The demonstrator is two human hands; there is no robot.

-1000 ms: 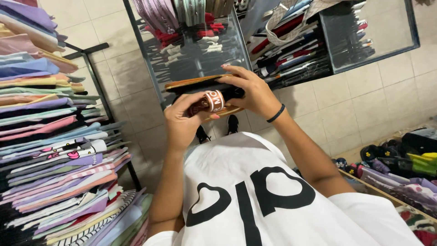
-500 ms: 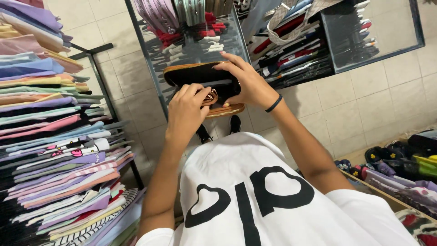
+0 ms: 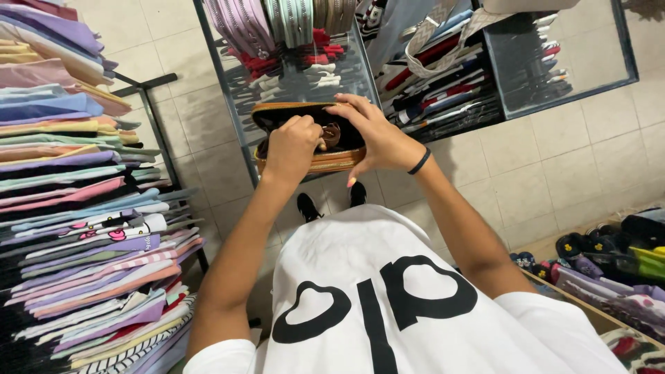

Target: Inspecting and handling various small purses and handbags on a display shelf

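Since a moment ago the left hand (image 3: 291, 145) has sunk deeper into the black zip-around pouch with tan leather trim (image 3: 305, 135), fingers curled inside; what they pinch cannot be told. The right hand (image 3: 377, 138) clasps the pouch's right end. Held at chest height, the pouch lies left-right, mouth facing up. Just behind stands a glass shelf rack (image 3: 298, 83), stacked folded shirts (image 3: 76, 208) left, tiled floor (image 3: 554, 173) open on the right.

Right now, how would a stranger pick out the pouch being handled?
Find the glass shelf unit against the tiled wall. Just before it, the left hand and right hand hold a black pouch. Unlike the pastel purses above, it is unzipped, with a gold zip edge.
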